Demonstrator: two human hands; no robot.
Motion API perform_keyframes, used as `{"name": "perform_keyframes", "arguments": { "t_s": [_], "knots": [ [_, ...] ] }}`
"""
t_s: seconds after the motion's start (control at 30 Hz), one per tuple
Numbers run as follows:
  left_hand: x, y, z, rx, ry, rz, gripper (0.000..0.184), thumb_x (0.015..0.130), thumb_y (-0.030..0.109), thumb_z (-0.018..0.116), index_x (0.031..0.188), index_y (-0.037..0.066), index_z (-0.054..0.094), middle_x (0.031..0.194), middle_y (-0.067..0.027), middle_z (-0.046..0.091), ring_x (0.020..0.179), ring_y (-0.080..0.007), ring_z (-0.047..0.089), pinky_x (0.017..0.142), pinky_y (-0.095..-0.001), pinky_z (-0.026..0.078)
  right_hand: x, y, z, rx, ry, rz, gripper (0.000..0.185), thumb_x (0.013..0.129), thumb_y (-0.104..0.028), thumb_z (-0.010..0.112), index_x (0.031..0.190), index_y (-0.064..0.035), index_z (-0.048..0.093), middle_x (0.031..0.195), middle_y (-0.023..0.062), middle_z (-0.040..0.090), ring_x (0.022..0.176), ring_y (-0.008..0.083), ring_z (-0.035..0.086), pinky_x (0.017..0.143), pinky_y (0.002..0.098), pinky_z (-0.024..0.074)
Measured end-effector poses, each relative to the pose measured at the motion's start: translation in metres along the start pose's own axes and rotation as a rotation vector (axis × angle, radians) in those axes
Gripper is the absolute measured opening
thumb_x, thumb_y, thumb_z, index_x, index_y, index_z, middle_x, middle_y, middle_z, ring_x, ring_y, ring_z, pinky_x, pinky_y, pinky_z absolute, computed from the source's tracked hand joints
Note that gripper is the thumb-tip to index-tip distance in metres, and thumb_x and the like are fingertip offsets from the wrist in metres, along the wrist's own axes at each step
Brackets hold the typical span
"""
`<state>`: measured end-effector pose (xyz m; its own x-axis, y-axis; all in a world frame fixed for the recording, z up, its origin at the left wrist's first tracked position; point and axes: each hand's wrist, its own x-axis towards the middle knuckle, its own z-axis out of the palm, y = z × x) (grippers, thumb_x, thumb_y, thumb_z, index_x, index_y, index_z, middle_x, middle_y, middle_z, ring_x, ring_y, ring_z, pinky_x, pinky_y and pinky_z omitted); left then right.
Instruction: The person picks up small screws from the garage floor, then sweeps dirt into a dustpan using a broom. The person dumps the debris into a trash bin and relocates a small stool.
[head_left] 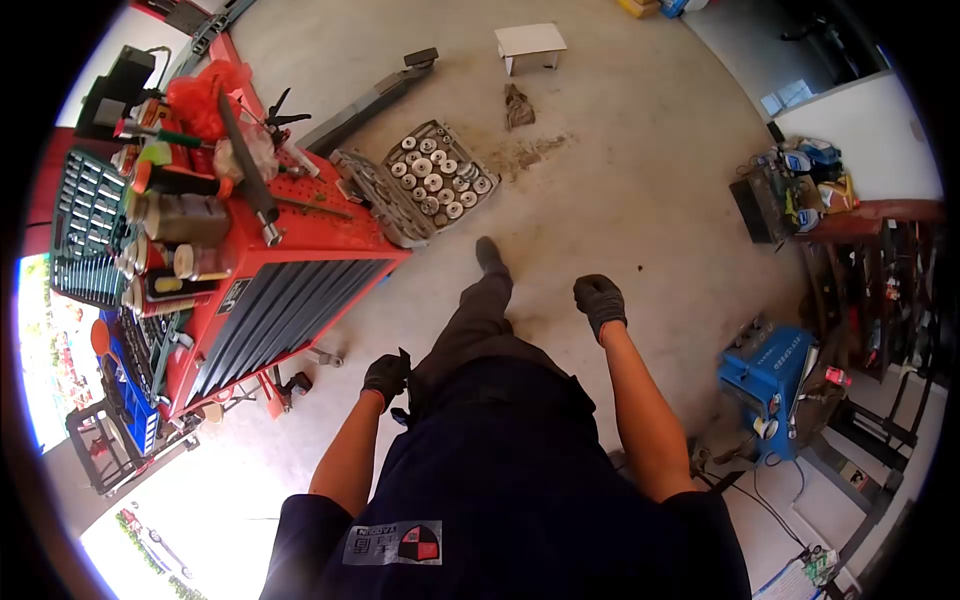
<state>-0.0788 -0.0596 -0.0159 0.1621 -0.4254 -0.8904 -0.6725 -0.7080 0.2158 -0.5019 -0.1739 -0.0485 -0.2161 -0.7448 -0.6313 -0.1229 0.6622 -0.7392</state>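
Observation:
My left hand [387, 376], in a dark glove, hangs beside my hip with its fingers curled. A thin dark piece sticks up at its edge; I cannot make out whether it is held. Farther forward on the other side, my right hand [600, 302] is closed into a fist in a dark glove, and nothing shows in it. Both hands are in the air over the concrete floor. Nearest to my left hand stands a red tool cabinet [290, 262] with dark drawers. Beyond it lies an open case [437, 178] of round metal pieces.
Bottles, jars and a green socket set [88, 225] crowd the cabinet. A lift arm [370, 100] stretches across the floor behind it. A small white stool [531, 40] stands ahead, with a brown rag [519, 106] nearby. A blue machine [768, 370] and cables are at the right.

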Motion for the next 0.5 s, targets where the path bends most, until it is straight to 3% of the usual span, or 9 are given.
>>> {"name": "perform_keyframes", "arguments": {
  "t_s": [0.03,0.13,0.17,0.2,0.3,0.37,0.43,0.5],
  "knots": [
    [0.010,0.029,-0.007,-0.241,0.032,-0.147,0.024,0.087,0.027,0.054,0.085,0.006,0.064,0.073,-0.0087,0.063,0.057,-0.0207,0.061,0.051,-0.0337,0.047,0.025,-0.015,-0.004,0.031,0.008,0.008,0.018,0.082,-0.017,0.065,0.095,-0.0049,0.068,0.074,0.0031,0.063,0.063,0.0133,0.054,0.062,0.0299,0.0466],
    [0.102,0.031,0.010,0.346,-0.055,0.267,0.020,0.080,0.027,0.064,0.079,0.007,0.064,0.073,-0.0080,0.065,0.060,-0.0207,0.063,0.057,-0.0360,0.051,0.083,-0.041,-0.033,-0.017,-0.035,-0.006,0.019,0.083,-0.019,0.065,0.096,-0.0052,0.068,0.077,0.0042,0.065,0.065,0.0132,0.056,0.063,0.0298,0.0475],
    [0.117,0.032,0.018,0.693,-0.053,0.454,0.018,0.077,0.025,0.067,0.077,0.007,0.065,0.075,-0.0088,0.067,0.062,-0.0215,0.065,0.059,-0.0363,0.052,0.091,-0.042,-0.045,-0.030,-0.044,0.032,0.019,0.083,-0.019,0.065,0.096,-0.0052,0.068,0.077,0.0042,0.065,0.065,0.0132,0.056,0.063,0.0298,0.0475],
    [0.111,0.070,0.018,0.645,-0.229,0.275,0.015,0.073,0.020,0.069,0.073,0.006,0.066,0.078,-0.0111,0.069,0.068,-0.0245,0.067,0.062,-0.0367,0.052,0.095,-0.044,-0.062,-0.106,-0.028,0.036,0.019,0.083,-0.019,0.065,0.096,-0.0051,0.068,0.078,0.0046,0.065,0.066,0.0131,0.056,0.063,0.0296,0.0476],
    [0.131,0.149,0.000,0.830,-0.448,0.388,0.014,0.073,0.020,0.069,0.077,0.006,0.069,0.074,-0.0105,0.069,0.070,-0.0238,0.068,0.061,-0.0366,0.052,0.132,-0.042,-0.120,-0.277,-0.001,0.061,0.020,0.085,-0.019,0.065,0.098,-0.0044,0.067,0.080,0.0055,0.066,0.067,0.0132,0.057,0.063,0.0290,0.0481],
    [0.200,0.180,0.001,0.603,-0.225,0.300,0.016,0.080,0.021,0.066,0.086,0.006,0.068,0.074,-0.0067,0.068,0.065,-0.0197,0.066,0.058,-0.0351,0.051,0.159,-0.067,-0.147,-0.237,-0.029,0.122,0.020,0.085,-0.018,0.064,0.099,-0.0046,0.067,0.079,0.0052,0.066,0.066,0.0130,0.057,0.062,0.0289,0.0479],
    [0.205,0.264,-0.026,-0.456,-0.109,-0.029,0.018,0.087,0.022,0.062,0.096,0.007,0.065,0.074,-0.0048,0.064,0.061,-0.0166,0.060,0.056,-0.0323,0.050,0.184,-0.096,-0.169,-0.185,0.047,0.133,0.017,0.085,-0.017,0.064,0.096,-0.0041,0.065,0.074,0.0042,0.062,0.061,0.0116,0.055,0.055,0.0270,0.0452],
    [0.185,0.353,-0.056,-0.626,-0.039,0.036,0.017,0.090,0.020,0.058,0.100,0.006,0.062,0.078,-0.0058,0.061,0.060,-0.0163,0.057,0.057,-0.0290,0.049,0.204,-0.110,-0.184,-0.061,0.063,0.192,0.017,0.085,-0.017,0.064,0.096,-0.0032,0.065,0.074,0.0044,0.062,0.061,0.0122,0.055,0.055,0.0274,0.0451]
  ]
}}
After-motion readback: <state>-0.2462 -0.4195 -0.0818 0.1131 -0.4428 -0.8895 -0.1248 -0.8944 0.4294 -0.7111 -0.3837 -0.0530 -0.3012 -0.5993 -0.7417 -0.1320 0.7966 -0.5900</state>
